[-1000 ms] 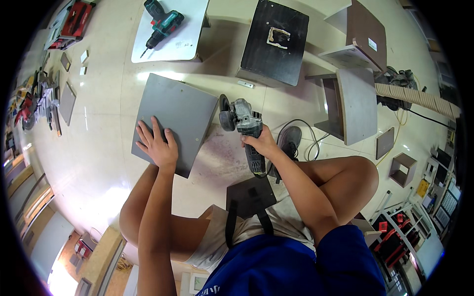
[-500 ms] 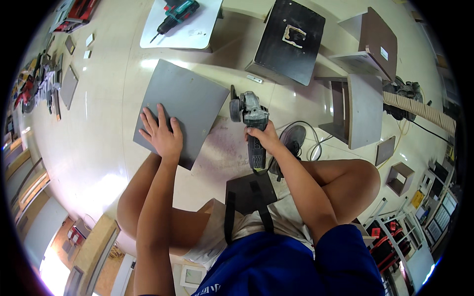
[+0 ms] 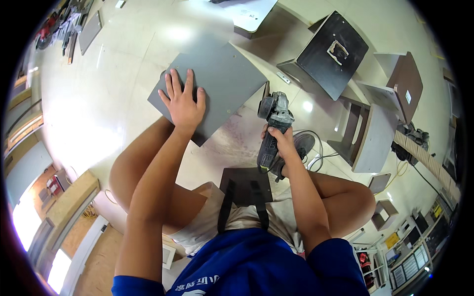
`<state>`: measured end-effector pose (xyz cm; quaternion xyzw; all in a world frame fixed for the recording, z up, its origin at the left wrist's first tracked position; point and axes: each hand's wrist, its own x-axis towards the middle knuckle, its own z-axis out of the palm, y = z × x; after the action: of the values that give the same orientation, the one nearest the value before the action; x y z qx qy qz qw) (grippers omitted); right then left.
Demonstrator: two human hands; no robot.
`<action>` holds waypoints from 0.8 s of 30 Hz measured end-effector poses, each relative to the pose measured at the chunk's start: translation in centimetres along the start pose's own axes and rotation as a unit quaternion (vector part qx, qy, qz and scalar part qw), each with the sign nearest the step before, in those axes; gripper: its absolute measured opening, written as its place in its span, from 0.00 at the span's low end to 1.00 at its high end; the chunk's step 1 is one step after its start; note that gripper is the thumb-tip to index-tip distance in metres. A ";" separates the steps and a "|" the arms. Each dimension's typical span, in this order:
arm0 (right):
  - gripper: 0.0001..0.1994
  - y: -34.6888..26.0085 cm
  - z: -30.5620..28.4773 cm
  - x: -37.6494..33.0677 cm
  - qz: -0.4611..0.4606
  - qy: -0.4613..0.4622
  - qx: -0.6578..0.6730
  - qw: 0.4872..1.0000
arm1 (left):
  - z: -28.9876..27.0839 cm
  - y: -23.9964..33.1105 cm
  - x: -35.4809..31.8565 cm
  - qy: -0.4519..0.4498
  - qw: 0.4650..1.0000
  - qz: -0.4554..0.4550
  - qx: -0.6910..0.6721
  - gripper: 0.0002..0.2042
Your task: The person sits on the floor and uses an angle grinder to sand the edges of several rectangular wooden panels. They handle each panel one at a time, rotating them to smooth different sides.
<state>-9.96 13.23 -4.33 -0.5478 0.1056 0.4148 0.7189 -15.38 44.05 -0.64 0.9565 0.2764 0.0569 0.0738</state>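
My left hand (image 3: pixel 185 107) lies flat on a grey square-cornered board (image 3: pixel 229 76), fingers spread, near the board's left side. The board has a darker side along its near edge. In my right hand (image 3: pixel 282 142) is an angle grinder (image 3: pixel 279 114), gripped by its dark body with the metal head pointing away from me. Its disc guard stands just right of the board's right corner, apart from it as far as I can see. A power cord (image 3: pixel 321 157) loops on the floor beside my shoe. A pale blur hides the board's far corner.
A black box (image 3: pixel 331 54) with a ragged cutout stands at the far right, near open-sided cabinets (image 3: pixel 368 135). At the top is a white-topped stool (image 3: pixel 252 12). Tools and scrap lie at the far left. Between my legs is a dark panel (image 3: pixel 247 187).
The whole view has shifted, so the stool and black box now sit farther right. The drill on the stool is mostly out of frame. A blur appears over the board's far corner. Both hands keep their holds.
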 end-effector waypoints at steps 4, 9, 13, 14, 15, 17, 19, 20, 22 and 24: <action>0.13 0.0 -0.1 0.6 -0.039 -0.004 0.009 0.999 | -0.3 0.6 0.1 0.004 1.000 -0.001 -0.007 0.28; 0.12 -0.9 -0.2 0.5 0.000 0.021 0.000 1.000 | -0.2 0.4 -0.1 0.012 1.000 -0.005 -0.014 0.27; 0.13 -0.2 -0.1 0.5 -0.013 0.011 0.011 1.000 | -0.5 0.6 0.0 0.010 1.000 -0.007 -0.016 0.27; 0.13 -0.1 -0.3 0.7 -0.005 0.011 0.011 1.000 | -0.6 0.6 0.0 0.005 1.000 -0.010 -0.012 0.27; 0.13 -0.1 -0.4 1.0 0.003 0.011 0.010 1.000 | -0.7 0.6 0.2 -0.001 1.000 -0.012 -0.008 0.27; 0.12 0.0 -0.8 1.2 0.004 0.012 0.008 1.000 | -0.5 0.6 0.0 0.001 1.000 -0.014 -0.009 0.27; 0.12 0.0 -0.7 1.0 0.005 0.009 -0.009 1.000 | -0.5 0.4 0.1 0.017 1.000 -0.012 -0.014 0.27; 0.12 -0.3 -0.2 0.6 -0.002 0.014 -0.002 1.000 | -0.4 0.4 0.1 0.016 1.000 -0.014 -0.011 0.27; 0.13 0.1 0.0 -0.2 -0.015 0.005 -0.009 1.000 | -0.6 0.4 -0.3 0.011 1.000 -0.019 -0.007 0.28; 0.13 0.0 0.0 -0.1 -0.019 0.005 -0.004 1.000 | -0.5 0.5 0.0 0.015 1.000 -0.016 -0.011 0.28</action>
<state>-10.04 13.22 -4.30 -0.5543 0.0971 0.3986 0.7241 -15.14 43.68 -0.06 0.9502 0.2916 0.0735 0.0814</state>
